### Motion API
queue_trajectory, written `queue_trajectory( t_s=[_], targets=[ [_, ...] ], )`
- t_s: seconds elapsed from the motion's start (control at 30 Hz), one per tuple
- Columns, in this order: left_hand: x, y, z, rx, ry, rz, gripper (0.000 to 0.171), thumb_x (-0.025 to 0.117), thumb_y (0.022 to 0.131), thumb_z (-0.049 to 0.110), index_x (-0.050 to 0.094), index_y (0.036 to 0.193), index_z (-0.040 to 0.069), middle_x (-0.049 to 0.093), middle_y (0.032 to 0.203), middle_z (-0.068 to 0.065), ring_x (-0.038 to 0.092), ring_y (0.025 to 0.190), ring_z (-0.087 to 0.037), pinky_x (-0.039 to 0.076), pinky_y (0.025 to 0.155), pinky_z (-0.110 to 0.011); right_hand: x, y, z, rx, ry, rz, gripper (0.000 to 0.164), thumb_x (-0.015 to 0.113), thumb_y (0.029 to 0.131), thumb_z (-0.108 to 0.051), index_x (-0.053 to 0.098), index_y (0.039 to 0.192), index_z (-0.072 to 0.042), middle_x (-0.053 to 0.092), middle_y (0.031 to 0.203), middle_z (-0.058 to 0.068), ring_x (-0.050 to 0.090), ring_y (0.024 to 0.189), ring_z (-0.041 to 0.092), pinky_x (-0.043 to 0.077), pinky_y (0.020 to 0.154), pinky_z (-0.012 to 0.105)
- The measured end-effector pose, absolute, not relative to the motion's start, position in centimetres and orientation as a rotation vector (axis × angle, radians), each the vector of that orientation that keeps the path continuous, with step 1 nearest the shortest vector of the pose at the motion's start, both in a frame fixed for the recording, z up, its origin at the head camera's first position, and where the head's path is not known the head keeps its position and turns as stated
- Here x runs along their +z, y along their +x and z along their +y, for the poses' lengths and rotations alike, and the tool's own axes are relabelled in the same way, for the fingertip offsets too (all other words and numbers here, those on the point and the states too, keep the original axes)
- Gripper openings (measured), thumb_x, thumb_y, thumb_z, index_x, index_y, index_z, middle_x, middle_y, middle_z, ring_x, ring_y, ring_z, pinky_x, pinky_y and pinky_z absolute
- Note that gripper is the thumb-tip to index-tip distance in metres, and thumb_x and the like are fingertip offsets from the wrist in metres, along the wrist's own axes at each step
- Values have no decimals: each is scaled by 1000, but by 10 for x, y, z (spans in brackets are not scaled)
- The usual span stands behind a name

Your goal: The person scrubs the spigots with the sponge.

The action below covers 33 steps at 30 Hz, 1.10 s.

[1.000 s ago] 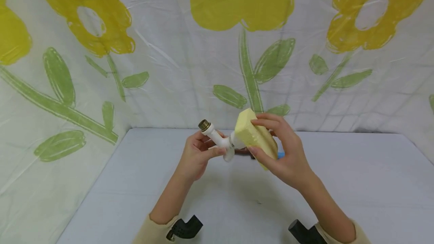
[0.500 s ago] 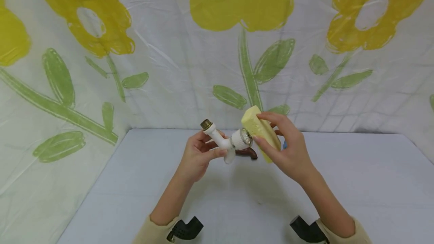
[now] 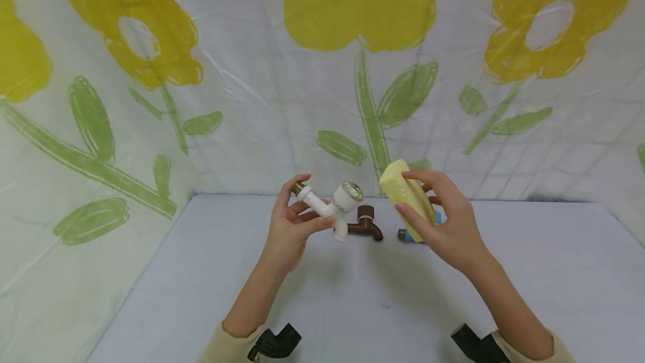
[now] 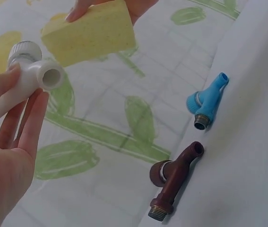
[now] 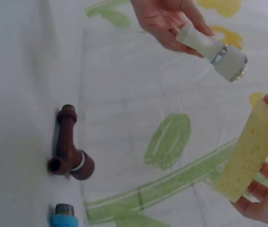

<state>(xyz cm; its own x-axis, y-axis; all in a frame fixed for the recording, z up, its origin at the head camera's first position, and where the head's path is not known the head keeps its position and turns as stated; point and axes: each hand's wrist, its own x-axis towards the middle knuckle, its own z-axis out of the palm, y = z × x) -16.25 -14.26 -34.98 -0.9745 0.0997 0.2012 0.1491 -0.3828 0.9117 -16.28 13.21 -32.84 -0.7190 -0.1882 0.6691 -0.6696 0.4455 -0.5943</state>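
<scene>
My left hand (image 3: pixel 289 234) grips a white faucet (image 3: pixel 322 206) above the table, with a finger at its brass threaded end. The faucet's ribbed knob (image 3: pixel 346 197) tilts up, and in the left wrist view its round spout opening (image 4: pixel 52 77) faces the camera. In my right hand (image 3: pixel 448 228) a pale yellow sponge (image 3: pixel 405 195) is pinched between thumb and fingers. A gap separates the sponge from the faucet. Small pores show on the sponge's face (image 5: pixel 249 151) in the right wrist view.
Behind the hands, a brown faucet (image 3: pixel 367 227) and a blue faucet (image 4: pixel 210 100) lie on the white table (image 3: pixel 176 296). The sponge partly hides the blue one in the head view. A white curtain (image 3: pixel 242 128) with painted flowers hangs behind the table.
The sponge has moved right, away from the faucet's knob, uncovering it. The white faucet has turned so its knob points more upward. More of the brown and blue faucets shows.
</scene>
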Motion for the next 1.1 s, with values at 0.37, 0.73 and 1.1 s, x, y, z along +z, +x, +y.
queue_trajectory(
  t_s=[0.37,0.73,1.1],
  targets=[
    [-361,-167,-146,-2636,-214,-1628,47,52,104,-11,49,143,16,74,107,-7,76,86,-19,65,88,-40,-338,-161,159,1141,659,-2248,55,81,85,4,66,136,-9,65,136,8,55,103,6,46,80,17],
    [-375,-173,-160,-2630,69,-1620,41,51,109,-2,47,148,8,64,113,-12,78,81,-24,65,86,-44,-346,-160,184,1074,604,-2277,55,81,85,4,66,136,-7,65,134,11,52,102,2,43,81,10],
    [-396,-182,-180,-2615,273,-1541,34,55,107,-3,48,139,6,66,109,-11,78,82,-22,65,88,-42,-358,-161,207,1046,502,-2286,56,85,82,2,69,134,-10,63,132,5,50,102,-2,41,80,7]
  ],
)
